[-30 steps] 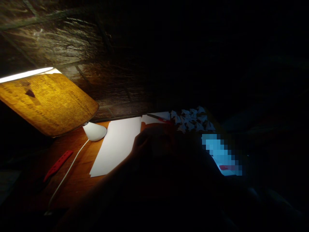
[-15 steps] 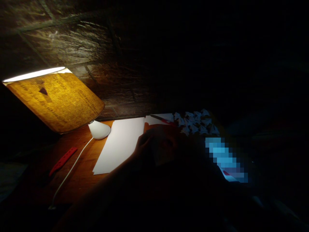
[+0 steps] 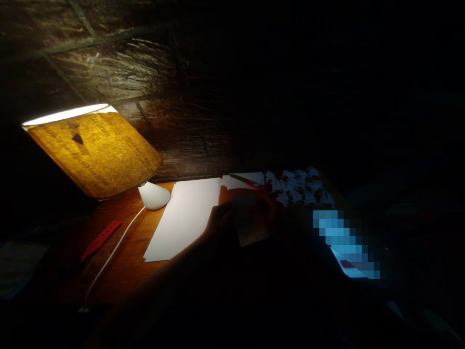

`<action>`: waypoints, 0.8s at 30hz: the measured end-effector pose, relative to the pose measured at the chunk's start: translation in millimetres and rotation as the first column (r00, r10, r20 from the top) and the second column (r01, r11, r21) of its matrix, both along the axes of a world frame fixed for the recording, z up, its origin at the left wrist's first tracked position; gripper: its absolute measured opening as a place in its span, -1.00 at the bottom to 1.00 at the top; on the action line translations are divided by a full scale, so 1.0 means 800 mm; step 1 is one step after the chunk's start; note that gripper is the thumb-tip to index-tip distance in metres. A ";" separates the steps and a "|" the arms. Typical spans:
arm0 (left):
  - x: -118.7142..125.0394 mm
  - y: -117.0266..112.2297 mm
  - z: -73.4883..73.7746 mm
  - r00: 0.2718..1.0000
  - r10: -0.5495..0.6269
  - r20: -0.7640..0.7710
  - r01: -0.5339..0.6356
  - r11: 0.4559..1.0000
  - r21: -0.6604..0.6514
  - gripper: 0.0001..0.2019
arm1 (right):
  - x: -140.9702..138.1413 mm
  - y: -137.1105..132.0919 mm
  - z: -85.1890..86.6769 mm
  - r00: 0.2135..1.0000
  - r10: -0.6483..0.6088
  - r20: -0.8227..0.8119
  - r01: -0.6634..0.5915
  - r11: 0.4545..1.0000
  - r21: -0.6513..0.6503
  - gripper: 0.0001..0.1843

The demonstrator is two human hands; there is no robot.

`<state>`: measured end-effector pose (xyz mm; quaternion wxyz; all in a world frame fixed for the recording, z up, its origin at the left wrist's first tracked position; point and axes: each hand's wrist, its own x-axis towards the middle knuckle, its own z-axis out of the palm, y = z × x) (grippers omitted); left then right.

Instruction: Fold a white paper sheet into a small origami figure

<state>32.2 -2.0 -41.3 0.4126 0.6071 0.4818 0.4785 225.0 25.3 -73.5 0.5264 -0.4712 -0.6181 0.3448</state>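
A small sheet of paper (image 3: 250,228) is held up in the shadow over the table. My left hand (image 3: 219,216) pinches its left edge, fingers closed. At its upper right is my right hand (image 3: 268,207), dim, with fingers closed on the paper. Just beyond the hands lie scissors (image 3: 249,182) with red handles, resting across smaller white sheets (image 3: 236,182). A stack of white paper (image 3: 185,213) lies to the left of my left hand. Several folded paper pieces (image 3: 296,188) sit in rows at the right.
A lit lamp (image 3: 98,155) with a printed yellow shade stands at the left, its white cord (image 3: 112,254) crossing the table (image 3: 134,266). A red power strip (image 3: 100,241) lies nearby. A glowing screen (image 3: 352,266) is at the right. A brick wall (image 3: 134,68) rises behind.
The paper between my hands has come into clearer view, tipped more upright. The whole scene has shifted slightly to the right as my head turned.
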 end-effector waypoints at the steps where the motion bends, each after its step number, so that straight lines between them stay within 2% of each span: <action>1: 0.000 -0.001 0.000 0.999 0.001 -0.051 0.000 1.000 0.023 -0.54 | 0.001 0.000 0.001 1.000 -0.007 0.011 0.007 1.000 0.002 -0.74; 7: -0.001 -0.003 0.002 0.969 0.022 -0.246 0.007 0.993 0.114 -0.67 | 0.002 0.000 0.006 0.996 -0.051 0.069 0.049 0.998 0.033 -0.79; 12: 0.001 -0.004 0.001 0.957 0.017 -0.289 0.028 0.988 0.150 -0.76 | -0.002 -0.003 0.002 0.948 -0.170 0.270 0.113 0.970 0.213 -0.88; 15: 0.001 -0.004 0.002 0.967 0.000 -0.253 0.032 0.992 0.121 -0.74 | -0.003 -0.011 0.004 0.912 -0.206 0.354 0.110 0.956 0.272 -0.88; 18: 0.002 -0.005 0.006 0.977 -0.004 -0.214 0.021 0.997 0.078 -0.62 | -0.001 -0.018 0.011 0.894 -0.189 0.406 0.061 0.950 0.308 -0.81; 21: 0.007 -0.010 0.013 0.996 0.014 -0.087 -0.016 1.000 -0.012 -0.50 | 0.002 -0.020 0.020 0.872 -0.136 0.470 -0.034 0.941 0.336 -0.70; 24: 0.014 -0.014 0.020 0.997 0.009 0.079 -0.003 0.997 -0.076 -0.44 | 0.004 -0.021 0.027 0.846 -0.076 0.527 -0.131 0.930 0.344 -0.65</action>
